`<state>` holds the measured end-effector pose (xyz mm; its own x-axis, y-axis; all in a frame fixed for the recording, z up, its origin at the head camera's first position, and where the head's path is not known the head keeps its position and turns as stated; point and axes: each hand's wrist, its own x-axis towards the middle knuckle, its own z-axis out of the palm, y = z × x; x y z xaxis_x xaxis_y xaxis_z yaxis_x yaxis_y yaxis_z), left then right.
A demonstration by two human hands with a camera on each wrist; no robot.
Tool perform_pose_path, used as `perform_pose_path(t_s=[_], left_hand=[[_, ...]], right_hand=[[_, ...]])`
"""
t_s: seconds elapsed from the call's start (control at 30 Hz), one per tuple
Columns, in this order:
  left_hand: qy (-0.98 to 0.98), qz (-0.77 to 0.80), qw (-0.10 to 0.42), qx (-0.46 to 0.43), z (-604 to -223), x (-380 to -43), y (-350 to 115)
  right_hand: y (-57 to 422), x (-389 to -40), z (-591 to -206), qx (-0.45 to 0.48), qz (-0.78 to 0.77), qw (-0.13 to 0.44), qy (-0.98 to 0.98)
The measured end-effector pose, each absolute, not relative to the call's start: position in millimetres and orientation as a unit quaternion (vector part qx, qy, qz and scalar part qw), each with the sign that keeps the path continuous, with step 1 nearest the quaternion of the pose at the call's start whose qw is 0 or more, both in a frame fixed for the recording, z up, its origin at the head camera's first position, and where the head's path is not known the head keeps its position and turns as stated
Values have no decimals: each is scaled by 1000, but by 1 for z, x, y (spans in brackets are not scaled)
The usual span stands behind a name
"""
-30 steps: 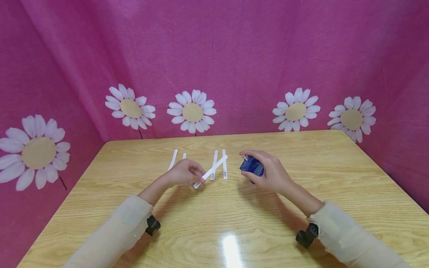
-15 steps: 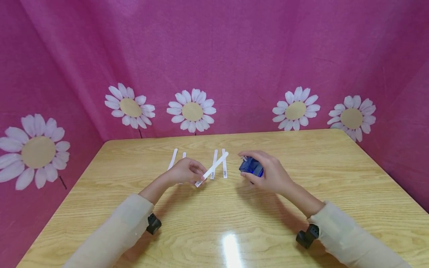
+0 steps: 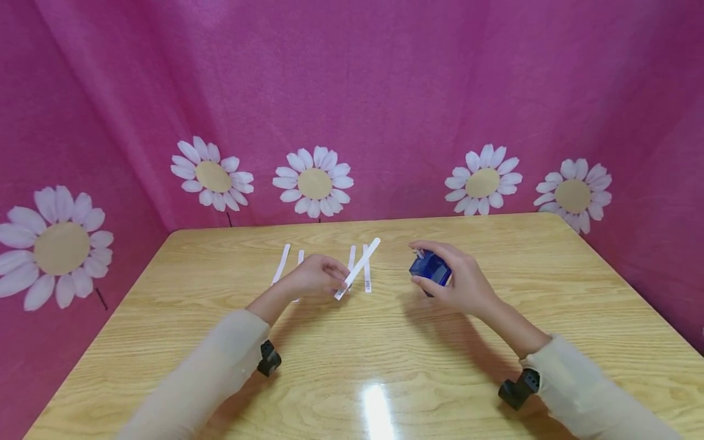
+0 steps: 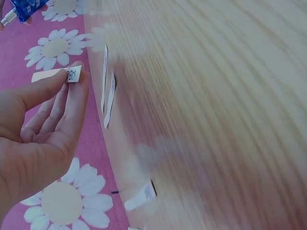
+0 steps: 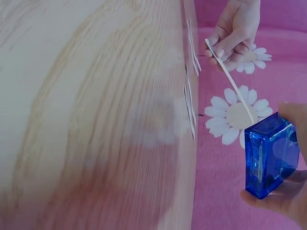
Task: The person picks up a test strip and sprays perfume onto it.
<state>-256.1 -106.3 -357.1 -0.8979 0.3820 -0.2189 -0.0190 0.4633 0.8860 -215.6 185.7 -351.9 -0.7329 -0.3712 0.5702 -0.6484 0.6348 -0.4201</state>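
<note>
My left hand pinches a white paper test strip near its marked lower end, between thumb and fingers. The strip slants up and to the right, toward the bottle. Dark handwriting shows at its held end in the left wrist view, just past the thumb. My right hand grips a blue glass perfume bottle above the table, thumb and fingers on opposite sides. The bottle's pale spray nozzle shows in the left wrist view. In the right wrist view the strip's far end overlaps the bottle.
Several more strips lie on the wooden table: a strip behind the held one, and another strip to the left, partly hidden by the left hand. A pink curtain with printed daisies stands behind the table.
Both hands have shifted to the right, the left one carrying the strip and the right one the bottle. The strip now stands at a steeper slant. Both grips stay the same.
</note>
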Motion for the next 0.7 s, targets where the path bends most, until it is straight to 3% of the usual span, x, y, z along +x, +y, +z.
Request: perform_pose_path(t_s=[0.7], left_hand=[[805, 560, 195, 36, -372, -283, -53]], right_hand=[[200, -219, -353, 288, 307, 256, -870]])
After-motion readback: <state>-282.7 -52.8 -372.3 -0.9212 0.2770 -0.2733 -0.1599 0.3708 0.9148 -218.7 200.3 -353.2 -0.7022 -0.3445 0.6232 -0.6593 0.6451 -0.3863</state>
